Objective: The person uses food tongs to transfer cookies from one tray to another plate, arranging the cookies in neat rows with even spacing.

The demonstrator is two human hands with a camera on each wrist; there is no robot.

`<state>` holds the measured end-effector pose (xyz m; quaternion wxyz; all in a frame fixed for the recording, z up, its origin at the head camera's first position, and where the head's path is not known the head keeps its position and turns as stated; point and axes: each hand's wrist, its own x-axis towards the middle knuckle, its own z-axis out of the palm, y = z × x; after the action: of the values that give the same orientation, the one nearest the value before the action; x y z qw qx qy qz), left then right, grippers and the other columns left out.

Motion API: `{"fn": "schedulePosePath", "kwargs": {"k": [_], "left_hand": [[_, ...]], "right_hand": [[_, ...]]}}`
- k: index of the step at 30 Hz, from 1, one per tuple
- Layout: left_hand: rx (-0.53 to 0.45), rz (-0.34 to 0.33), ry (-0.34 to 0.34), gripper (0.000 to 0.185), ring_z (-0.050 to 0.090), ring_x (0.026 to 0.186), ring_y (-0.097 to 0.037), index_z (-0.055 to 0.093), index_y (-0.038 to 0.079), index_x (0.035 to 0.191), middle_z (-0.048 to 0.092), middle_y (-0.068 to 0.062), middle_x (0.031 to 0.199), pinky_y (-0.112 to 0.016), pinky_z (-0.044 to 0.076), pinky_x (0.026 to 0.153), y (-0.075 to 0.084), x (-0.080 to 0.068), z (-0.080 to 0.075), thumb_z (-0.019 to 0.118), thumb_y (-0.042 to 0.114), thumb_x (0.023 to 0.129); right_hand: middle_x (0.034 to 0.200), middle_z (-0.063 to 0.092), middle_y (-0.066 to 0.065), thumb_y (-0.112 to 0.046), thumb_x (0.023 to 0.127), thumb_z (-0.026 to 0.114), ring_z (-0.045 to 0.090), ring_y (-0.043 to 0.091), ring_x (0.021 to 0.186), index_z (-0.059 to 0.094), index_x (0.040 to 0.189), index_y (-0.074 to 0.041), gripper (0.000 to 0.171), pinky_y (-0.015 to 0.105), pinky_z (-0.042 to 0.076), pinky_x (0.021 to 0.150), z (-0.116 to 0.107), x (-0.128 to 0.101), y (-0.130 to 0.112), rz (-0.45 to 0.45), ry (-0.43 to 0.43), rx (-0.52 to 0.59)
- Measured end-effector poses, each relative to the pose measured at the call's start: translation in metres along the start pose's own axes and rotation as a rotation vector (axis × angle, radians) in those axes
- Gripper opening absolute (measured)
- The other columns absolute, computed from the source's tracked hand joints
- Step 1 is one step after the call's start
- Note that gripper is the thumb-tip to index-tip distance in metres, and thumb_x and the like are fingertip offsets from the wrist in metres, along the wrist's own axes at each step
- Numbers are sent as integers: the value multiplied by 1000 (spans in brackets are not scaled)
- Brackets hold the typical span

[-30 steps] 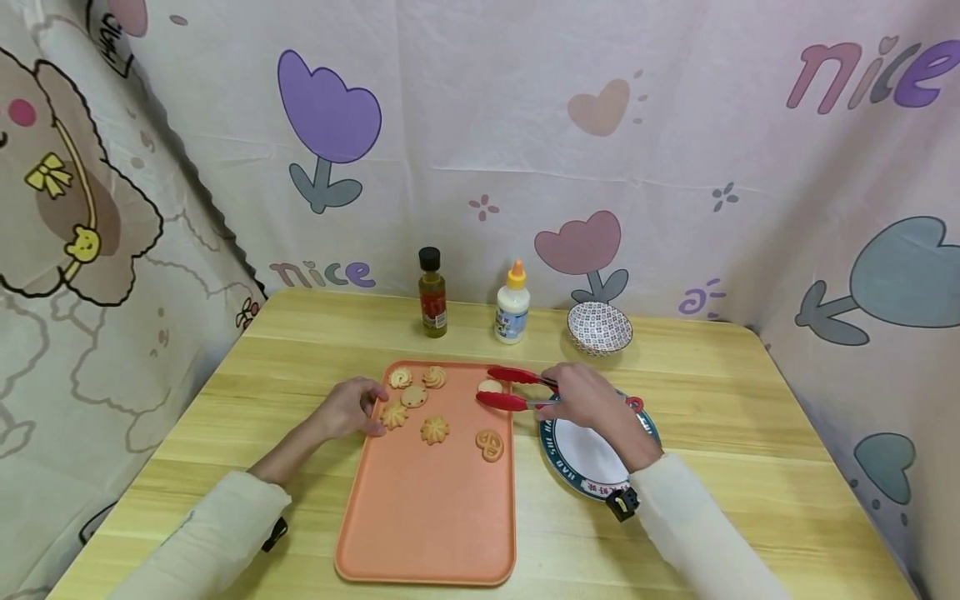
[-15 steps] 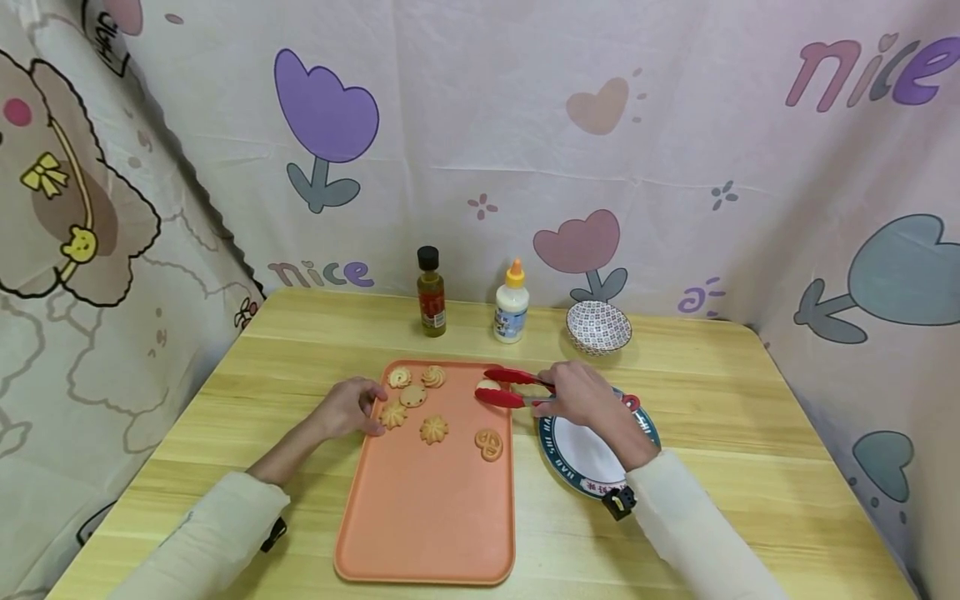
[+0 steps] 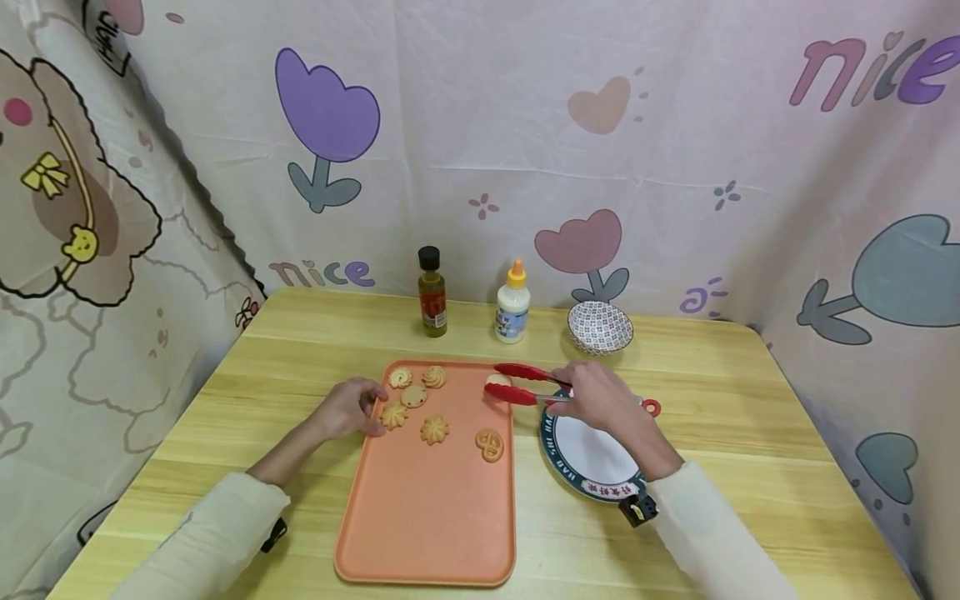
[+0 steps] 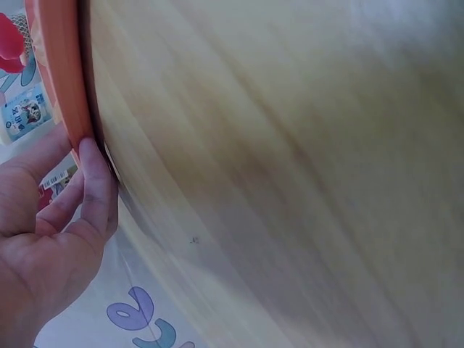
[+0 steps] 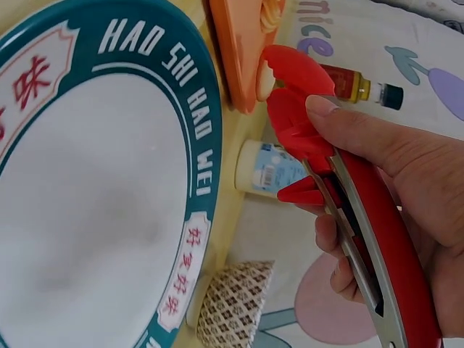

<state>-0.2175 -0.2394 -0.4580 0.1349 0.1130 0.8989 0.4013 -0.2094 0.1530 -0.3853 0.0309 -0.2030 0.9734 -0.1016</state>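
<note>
My left hand (image 3: 352,408) holds the left edge of an orange tray (image 3: 427,517), thumb and fingers at its rim in the left wrist view. Several cookies lie on the tray: a cluster with a round cookie (image 3: 413,396) at the far left, a flower-shaped cookie (image 3: 434,430) nearby and a pretzel-shaped cookie (image 3: 490,446) at the right. My right hand (image 3: 596,396) grips red-tipped tongs (image 5: 377,239) above the tray's far right corner. Between the tong tips sits a pale round cookie (image 5: 265,78), partly hidden by them.
A white plate with a teal lettered rim (image 3: 558,467) stands right of the tray, under my right hand. Along the back are a dark-capped sauce bottle (image 3: 432,300), a white bottle with an orange tip (image 3: 512,308) and a small patterned bowl (image 3: 599,327).
In the last half second my right hand and the tongs have shifted slightly right, and the pale cookie between the tips has moved with them. My left hand stays at the tray edge.
</note>
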Motion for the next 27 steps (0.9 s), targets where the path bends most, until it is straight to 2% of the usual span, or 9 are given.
{"fn": "schedulePosePath", "kwargs": {"k": [2,5,10,17,21,27], "left_hand": [[-2,-1,-1,44,48,71,-18,60,-4,105,50,-14,90,-25,44,54,0,0,0,82,2,68],[4,-3,0,45,48,71,-18,61,-4,106,50,-14,90,-25,44,54,1,-1,1,82,2,68],[7,-4,2,45,48,71,-18,61,-4,107,50,-15,89,-25,44,55,3,-1,0,82,2,68],[8,-11,3,44,47,71,-18,60,-4,106,50,-15,90,-26,43,55,4,-2,-1,82,2,68],[11,-3,5,43,47,71,-18,60,-4,106,50,-15,88,-26,43,55,3,-2,-1,82,2,69],[17,-9,2,43,47,71,-18,61,-4,106,50,-14,88,-26,43,55,4,-2,-1,81,2,69]], "right_hand": [[81,64,3,-35,72,82,48,14,65,69,112,-8,50,24,38,55,-2,-5,3,3,8,2],[92,70,6,-36,71,82,51,14,69,68,115,-8,54,25,44,59,-6,-13,9,14,24,-8],[104,71,7,-36,71,82,54,16,76,66,120,-10,58,29,47,66,-14,-30,21,72,37,0],[118,65,17,-37,71,82,59,31,98,62,126,-11,64,45,52,83,-22,-55,39,148,50,-25],[116,65,20,-34,72,82,61,35,100,63,124,-8,62,48,52,84,-22,-67,50,164,60,-24],[111,67,19,-33,71,83,62,33,95,66,120,-5,59,48,53,81,-17,-82,63,180,69,-6]]}}
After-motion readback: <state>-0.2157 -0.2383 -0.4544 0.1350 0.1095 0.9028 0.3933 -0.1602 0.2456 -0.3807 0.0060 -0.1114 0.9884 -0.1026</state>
